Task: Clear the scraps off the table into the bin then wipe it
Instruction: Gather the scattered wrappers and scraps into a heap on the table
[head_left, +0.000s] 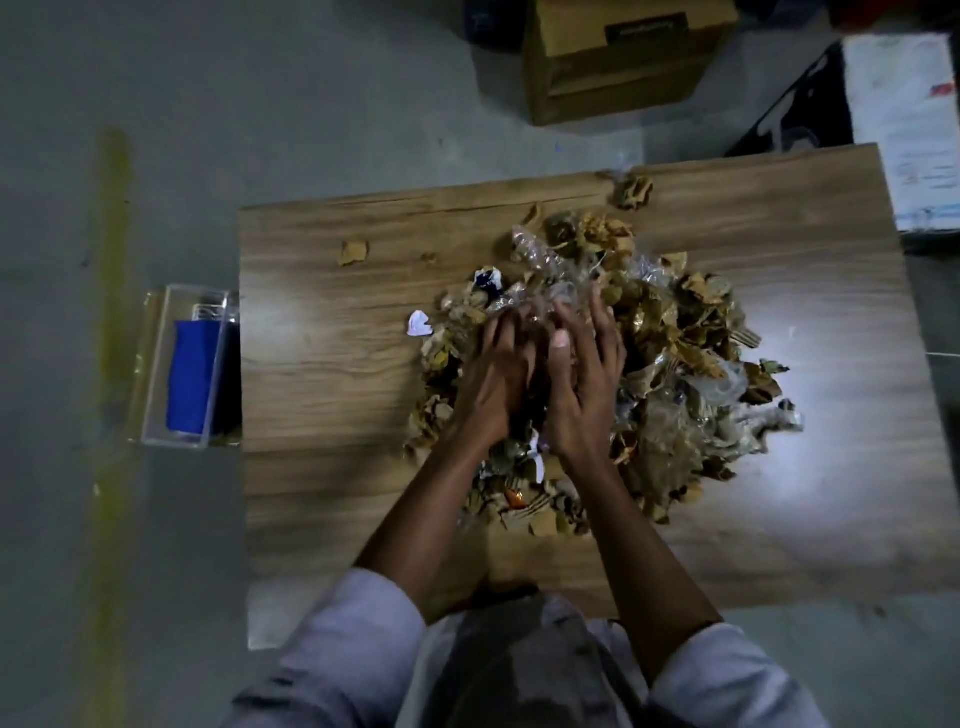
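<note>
On the wooden table (332, 395) the heap of scraps (670, 364) sits mid-right, largely uncleared, with the left hand (491, 384) and right hand (584, 379) cupped together gathering a handful, which likely next needs carrying to a bin I cannot identify here.

Both my forearms reach forward, bare. My left hand (493, 376) and right hand (584, 382) sit side by side, palms inward, fingers curled.
</note>
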